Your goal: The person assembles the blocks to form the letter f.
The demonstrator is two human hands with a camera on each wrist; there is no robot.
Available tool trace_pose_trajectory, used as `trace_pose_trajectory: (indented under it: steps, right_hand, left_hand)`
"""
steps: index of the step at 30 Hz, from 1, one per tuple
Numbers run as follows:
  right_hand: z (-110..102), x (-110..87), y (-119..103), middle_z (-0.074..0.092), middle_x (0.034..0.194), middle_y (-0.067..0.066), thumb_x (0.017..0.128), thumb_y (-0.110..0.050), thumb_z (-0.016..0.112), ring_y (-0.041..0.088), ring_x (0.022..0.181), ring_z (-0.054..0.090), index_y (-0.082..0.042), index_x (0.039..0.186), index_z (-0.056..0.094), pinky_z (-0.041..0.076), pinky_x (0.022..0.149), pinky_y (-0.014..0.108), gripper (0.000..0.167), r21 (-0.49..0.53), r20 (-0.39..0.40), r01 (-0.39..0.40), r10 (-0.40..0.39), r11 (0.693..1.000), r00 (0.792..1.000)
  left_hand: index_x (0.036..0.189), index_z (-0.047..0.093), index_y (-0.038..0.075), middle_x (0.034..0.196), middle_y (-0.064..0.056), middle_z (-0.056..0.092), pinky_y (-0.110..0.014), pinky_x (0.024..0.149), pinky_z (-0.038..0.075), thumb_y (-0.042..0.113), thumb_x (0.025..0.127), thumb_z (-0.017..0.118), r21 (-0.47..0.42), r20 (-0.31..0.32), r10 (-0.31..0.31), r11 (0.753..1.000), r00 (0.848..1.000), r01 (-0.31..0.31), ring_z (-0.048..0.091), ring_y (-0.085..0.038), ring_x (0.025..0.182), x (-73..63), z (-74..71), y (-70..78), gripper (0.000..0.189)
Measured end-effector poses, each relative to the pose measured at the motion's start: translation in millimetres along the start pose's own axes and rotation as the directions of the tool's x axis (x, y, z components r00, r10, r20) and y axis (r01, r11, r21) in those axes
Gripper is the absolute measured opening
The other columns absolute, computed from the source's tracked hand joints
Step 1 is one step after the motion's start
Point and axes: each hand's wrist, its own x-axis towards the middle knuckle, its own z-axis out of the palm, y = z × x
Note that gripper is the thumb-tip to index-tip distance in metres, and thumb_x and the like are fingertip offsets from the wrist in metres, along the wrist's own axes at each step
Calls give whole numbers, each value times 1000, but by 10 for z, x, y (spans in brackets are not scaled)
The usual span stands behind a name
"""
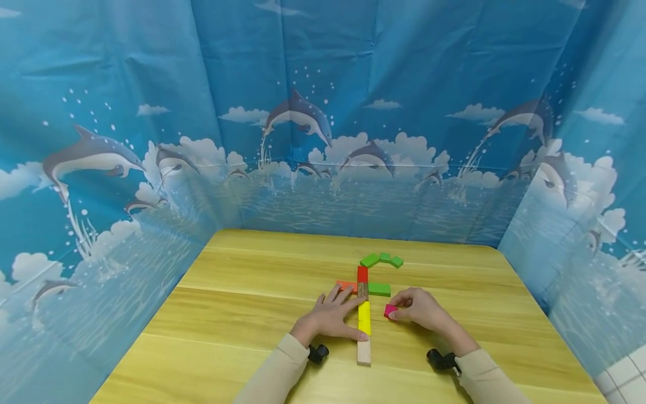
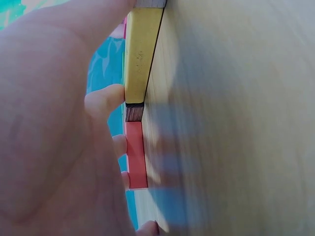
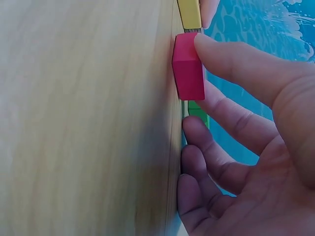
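My left hand point(image 1: 330, 318) lies with spread fingers over a column of flat blocks. Its fingertips touch the orange block point(image 2: 136, 155) and the top of the yellow block point(image 1: 364, 318); the thumb reaches the plain wooden block point(image 1: 364, 352) at the near end. A dark brown block point(image 1: 362, 291) and a red block point(image 1: 362, 274) continue the column away from me. Right of the column, my right hand point(image 1: 421, 308) pinches a small magenta block point(image 3: 189, 66) between thumb and index finger, low at the tabletop. The other fingers curl loosely beside it.
A long green block point(image 1: 379, 289) juts right from the brown one. Small green blocks point(image 1: 385, 257) curve rightward beyond the red block. Everything lies on a wood-grain table point(image 1: 242, 292), with a dolphin-print curtain point(image 1: 323, 146) around its back and sides.
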Motion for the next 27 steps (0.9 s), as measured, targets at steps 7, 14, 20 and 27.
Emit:
trace_pose_trajectory:
  steps: [7, 14, 20, 27]
  right_hand:
    - [-4, 13, 1, 66, 86, 1, 83, -25, 85, 21, 75, 56, -12, 99, 75, 49, 64, 32, 24, 23, 35, 17, -17, 1000, 999]
    - [0, 18, 4, 65, 87, 2, 82, -24, 86, 21, 77, 57, -12, 98, 72, 50, 65, 31, 25, 29, 49, 22, -23, 999, 999]
    - [12, 18, -19, 64, 87, 3, 82, -21, 86, 22, 78, 57, -11, 100, 71, 49, 66, 33, 25, 33, 57, 29, -30, 999, 998]
    - [25, 37, -28, 66, 93, 2, 83, -20, 85, 22, 81, 57, -16, 115, 74, 50, 69, 36, 34, 22, 65, 29, -30, 999, 997]
  left_hand:
    - [161, 22, 38, 169, -2, 5, -66, 116, 9, 76, 84, 60, -22, -11, 5, 1000, 1000, -5, -5, -33, 154, 8, 9, 0, 94]
    - [161, 20, 39, 169, -1, 2, -66, 117, 6, 78, 85, 57, -23, 7, 13, 1000, 1000, -12, -7, -31, 153, 32, 23, -29, 93]
    - [161, 19, 40, 169, -1, 3, -66, 117, 8, 77, 85, 58, -7, 5, 7, 1000, 1000, -7, -6, -32, 154, 32, 27, -18, 93]
    - [162, 19, 38, 169, -3, 3, -66, 116, 7, 77, 86, 56, -11, 2, 10, 1000, 1000, -10, -6, -32, 154, 23, 20, -25, 93]
